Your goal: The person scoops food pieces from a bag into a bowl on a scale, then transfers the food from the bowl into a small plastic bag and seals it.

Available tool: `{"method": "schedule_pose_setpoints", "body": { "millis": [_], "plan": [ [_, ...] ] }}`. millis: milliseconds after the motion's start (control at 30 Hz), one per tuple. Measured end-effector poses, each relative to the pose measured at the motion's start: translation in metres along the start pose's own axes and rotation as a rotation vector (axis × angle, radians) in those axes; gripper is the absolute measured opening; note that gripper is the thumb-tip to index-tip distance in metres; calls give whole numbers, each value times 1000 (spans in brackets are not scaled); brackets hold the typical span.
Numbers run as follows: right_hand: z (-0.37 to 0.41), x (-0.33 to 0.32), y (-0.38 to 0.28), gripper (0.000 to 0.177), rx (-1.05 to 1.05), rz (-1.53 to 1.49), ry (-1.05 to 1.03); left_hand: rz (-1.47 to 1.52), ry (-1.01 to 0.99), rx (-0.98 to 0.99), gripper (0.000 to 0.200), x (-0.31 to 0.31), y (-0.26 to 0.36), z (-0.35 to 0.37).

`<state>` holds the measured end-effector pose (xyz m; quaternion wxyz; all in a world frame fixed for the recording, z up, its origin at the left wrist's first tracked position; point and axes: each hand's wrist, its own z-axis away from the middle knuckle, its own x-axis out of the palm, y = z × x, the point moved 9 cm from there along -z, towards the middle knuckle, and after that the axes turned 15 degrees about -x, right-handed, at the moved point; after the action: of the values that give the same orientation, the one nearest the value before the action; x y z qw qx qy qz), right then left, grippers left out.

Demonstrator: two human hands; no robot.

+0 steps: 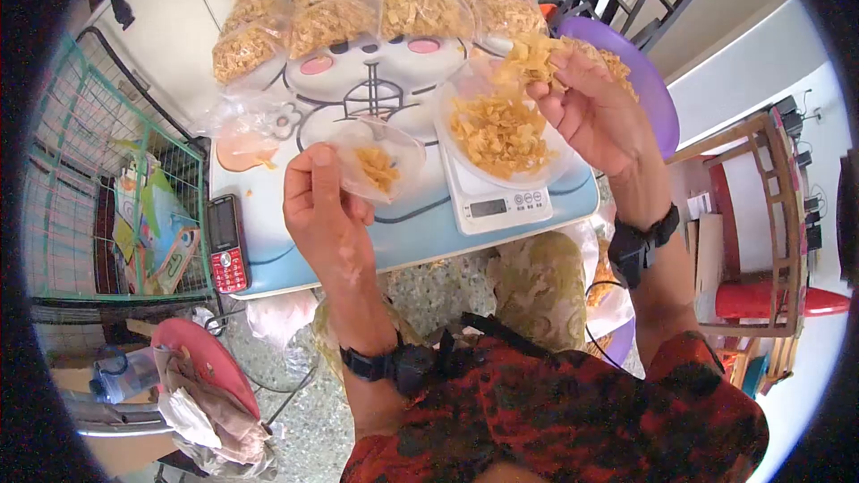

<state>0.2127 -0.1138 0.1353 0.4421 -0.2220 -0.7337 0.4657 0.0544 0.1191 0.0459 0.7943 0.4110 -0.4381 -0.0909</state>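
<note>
2 curled hands: left (324,215) pinches bag (409,156), right (592,116) flakes (530,61).

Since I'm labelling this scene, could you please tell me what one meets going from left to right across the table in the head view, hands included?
Red-and-black keypad phone → left hand → small plastic bag → white digital scale → right hand.
</note>
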Motion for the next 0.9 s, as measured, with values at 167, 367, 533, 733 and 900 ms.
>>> {"method": "schedule_pose_setpoints", "body": {
  "millis": [167, 367, 533, 733, 900],
  "plan": [
    [1, 11, 5, 20, 0, -129, 37, 27, -9, -24, 20, -1, -2, -1],
    [13, 61, 7, 17, -141, 322, -46, 26, -24, -21, 18, -1, -2, -1],
    [21, 112, 11, 16, -429, 897, -206, 22, -17, -34, 18, -4, -3, -2],
    [39, 162, 40, 21, -783, 1323, -573, -18, -15, -6, 18, -6, 0, -2],
    [43, 166, 67, 18, -665, 1312, -699, -17, -10, -16, 17, -10, 2, -2]
  ]
}}
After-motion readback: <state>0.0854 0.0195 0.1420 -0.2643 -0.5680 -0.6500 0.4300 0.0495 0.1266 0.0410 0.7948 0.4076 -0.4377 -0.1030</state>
